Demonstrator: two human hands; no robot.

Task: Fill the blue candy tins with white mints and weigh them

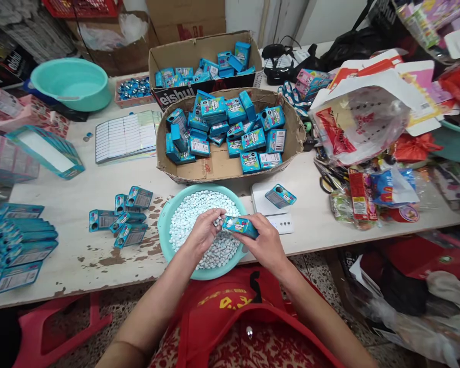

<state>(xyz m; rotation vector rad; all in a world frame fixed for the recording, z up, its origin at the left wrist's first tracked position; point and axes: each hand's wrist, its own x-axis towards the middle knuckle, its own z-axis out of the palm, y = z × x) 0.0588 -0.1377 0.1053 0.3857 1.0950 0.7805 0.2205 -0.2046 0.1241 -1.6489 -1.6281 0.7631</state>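
Observation:
Over a turquoise basin [163,225] full of small pale candies [191,225], my right hand [266,243] grips a small blue box [240,226] tilted on its side. Close to the left end of that box, my left hand [207,230] is closed around a few candies, its fingertips almost at the box's opening. Another blue box [280,196] lies on a white scale [262,200] to the right of the basin. Behind the basin, an open cardboard tray [199,171] holds many blue boxes. Several more blue boxes [132,235] stand or lie on the table to the left.
Flattened blue cartons [21,250] are stacked at the left edge. Further back are an empty turquoise basin [71,84], a sticker sheet [126,137] and a second cardboard box [210,46]. Scissors [325,179], candy bags [368,197] and plastic packaging crowd the right side.

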